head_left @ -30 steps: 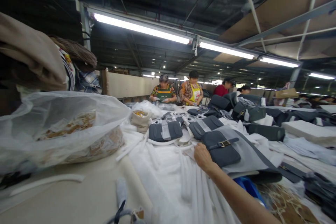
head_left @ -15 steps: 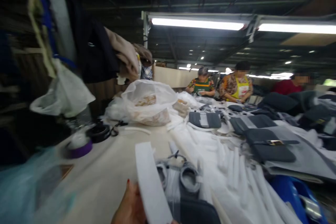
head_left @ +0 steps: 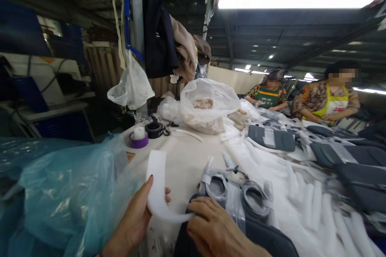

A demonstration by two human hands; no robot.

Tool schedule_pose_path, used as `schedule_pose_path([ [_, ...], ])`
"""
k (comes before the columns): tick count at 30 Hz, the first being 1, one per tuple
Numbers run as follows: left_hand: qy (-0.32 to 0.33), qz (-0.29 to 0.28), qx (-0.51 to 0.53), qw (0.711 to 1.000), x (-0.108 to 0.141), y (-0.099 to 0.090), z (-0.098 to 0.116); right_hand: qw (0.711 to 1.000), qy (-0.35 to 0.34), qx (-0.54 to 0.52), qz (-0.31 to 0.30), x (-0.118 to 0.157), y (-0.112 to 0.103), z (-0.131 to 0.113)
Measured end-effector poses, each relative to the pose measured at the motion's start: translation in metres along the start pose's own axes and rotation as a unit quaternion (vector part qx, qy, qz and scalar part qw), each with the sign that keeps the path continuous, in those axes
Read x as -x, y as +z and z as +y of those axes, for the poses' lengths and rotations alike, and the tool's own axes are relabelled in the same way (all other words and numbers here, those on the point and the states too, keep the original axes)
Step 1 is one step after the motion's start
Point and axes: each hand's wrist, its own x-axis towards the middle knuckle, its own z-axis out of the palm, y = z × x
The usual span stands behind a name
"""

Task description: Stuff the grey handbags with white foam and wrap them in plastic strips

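Note:
A white foam strip (head_left: 157, 186) stands curved between my two hands. My left hand (head_left: 137, 213) is closed on its middle, thumb on the near face and fingertips showing past the right edge. My right hand (head_left: 214, 223) pinches the strip's lower end, fingers bent. Beneath and beside my right hand lies a dark grey bag (head_left: 268, 237), partly hidden by that hand. On top of the bag rest two plastic-wrapped rings (head_left: 256, 200), which look like coiled straps, with clear wrapping between them.
A teal plastic bag (head_left: 72, 200) bulges at the left. A purple tape roll (head_left: 139, 140), a black roll (head_left: 154, 129) and a white sack (head_left: 208, 100) stand farther back. White foam rolls (head_left: 316, 209) and wrapped dark bags (head_left: 271, 138) cover the right. Two people work across the table.
The view has swung left and down. My right hand, barely visible before, now shows at the strip's lower end. The strip has gone from nearly straight to bent.

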Motion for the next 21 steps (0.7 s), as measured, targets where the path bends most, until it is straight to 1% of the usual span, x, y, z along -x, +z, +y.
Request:
schedule_pose_path([
  [2,-0.004,0.015,-0.022,1.0,-0.009,-0.013,0.003,0.997,0.023,-0.04,-0.061,-0.028,-0.01,0.009],
  [4,-0.014,-0.001,-0.059,0.998,-0.015,-0.023,0.003,0.993,0.036,-0.037,-0.102,-0.047,-0.009,0.02],
  [6,-0.006,-0.013,-0.088,0.996,-0.02,-0.029,0.0,0.988,0.039,0.01,-0.147,-0.054,0.003,0.034],
  [8,0.01,-0.009,-0.102,0.995,-0.024,-0.029,-0.001,0.98,0.043,0.071,-0.183,-0.051,0.02,0.047],
  [9,0.019,-0.015,-0.106,0.994,-0.027,-0.028,-0.002,0.976,0.041,0.097,-0.191,-0.047,0.028,0.052],
  [11,0.046,-0.044,-0.113,0.992,-0.035,-0.023,-0.002,0.975,0.021,0.125,-0.18,-0.038,0.039,0.06],
  [13,0.068,-0.074,-0.124,0.987,-0.046,-0.019,-0.003,0.982,0.002,0.126,-0.142,-0.029,0.044,0.064],
  [16,0.075,-0.077,-0.121,0.987,-0.066,-0.015,-0.01,0.992,-0.008,0.105,-0.074,-0.02,0.047,0.068],
  [18,0.066,-0.08,-0.107,0.989,-0.077,-0.014,-0.017,0.994,-0.008,0.101,-0.048,-0.017,0.051,0.071],
  [21,0.049,-0.065,-0.128,0.988,-0.083,-0.011,-0.027,0.995,-0.012,0.104,-0.005,-0.015,0.055,0.076],
])
